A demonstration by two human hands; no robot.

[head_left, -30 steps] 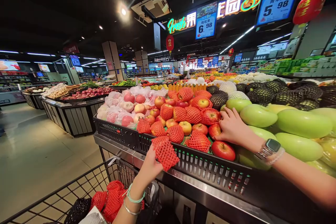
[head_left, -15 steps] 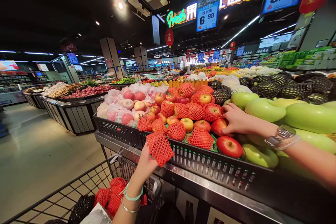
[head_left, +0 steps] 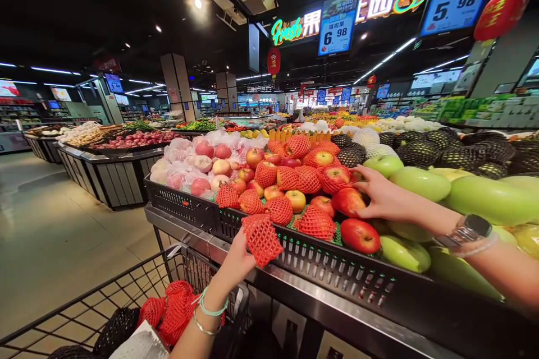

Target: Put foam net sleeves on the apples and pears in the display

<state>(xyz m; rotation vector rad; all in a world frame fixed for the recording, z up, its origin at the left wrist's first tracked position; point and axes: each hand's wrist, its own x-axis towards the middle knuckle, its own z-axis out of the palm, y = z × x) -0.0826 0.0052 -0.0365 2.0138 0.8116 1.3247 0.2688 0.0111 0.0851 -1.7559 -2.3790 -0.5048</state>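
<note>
I stand at a black fruit crate (head_left: 303, 261) heaped with red apples, many in red foam nets. My left hand (head_left: 236, 261) is closed on an empty red foam net (head_left: 261, 239), held up against the crate's front wall. My right hand (head_left: 381, 197) reaches into the pile, its fingers curled round a bare red apple (head_left: 348, 201) at the right side of the heap. Another bare apple (head_left: 359, 235) lies just in front of it. A smartwatch (head_left: 467, 230) sits on my right wrist, bracelets on my left.
Big green mangoes (head_left: 484, 196) lie to the right of the apples, dark netted fruit (head_left: 421, 151) behind them. A wire shopping cart (head_left: 105, 303) below my left arm holds netted fruit (head_left: 172, 311). Bagged pink apples (head_left: 193, 165) fill the crate's left end. An aisle floor (head_left: 54, 235) opens left.
My right hand has shifted slightly and settled round the bare apple. The left hand still holds the net at the crate's front. The camera swayed a little.
</note>
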